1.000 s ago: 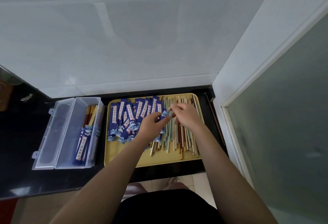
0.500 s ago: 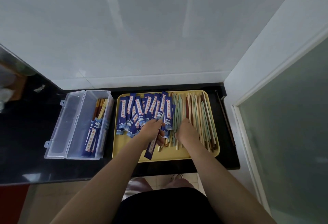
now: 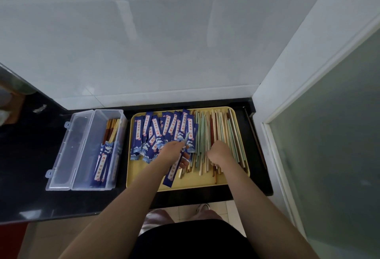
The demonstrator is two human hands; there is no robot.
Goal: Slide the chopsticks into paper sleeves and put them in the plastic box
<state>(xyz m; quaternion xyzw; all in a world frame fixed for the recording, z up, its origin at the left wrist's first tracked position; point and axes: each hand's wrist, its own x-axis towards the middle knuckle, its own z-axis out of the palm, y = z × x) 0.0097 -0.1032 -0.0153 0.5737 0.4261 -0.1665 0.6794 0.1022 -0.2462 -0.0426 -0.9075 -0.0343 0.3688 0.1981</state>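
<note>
**Left hand holds a sleeve, right hand down on the loose chopsticks**

- Yellow tray (image 3: 141,178) sits on the black counter (image 3: 30,176), against the white tiled wall (image 3: 144,43). Frosted glass door (image 3: 339,135) to the right.
- Tray left half: pile of blue paper sleeves (image 3: 162,131), overlapping, mostly lengthwise, wave print at the near ends.
- Tray right half: loose chopsticks (image 3: 224,129), mixed green, cream, brown and red, lying roughly parallel, near ends fanned out unevenly toward the front rim.
- Left hand (image 3: 172,153): fingers curled round one sleeve (image 3: 171,176). The sleeve runs diagonally out from under the hand, lower end near the tray's front edge. A pale green stick end (image 3: 187,138) pokes up just past the fingers; can't tell whether it is inside the sleeve.
- Right hand (image 3: 219,153): knuckles up, fingers curled down into the near ends of the loose chopsticks. Whether it is actually pinching one can't be seen; fingertips are hidden under the hand.
- The hands are close but apart, with a strip of green chopsticks between them.
- Clear plastic box (image 3: 90,185): on the counter just left of the tray, lid (image 3: 67,149) flipped open to its left. Inside, against the right wall: several sleeved chopsticks (image 3: 103,160), brown and cream ends sticking out at the far side.
</note>
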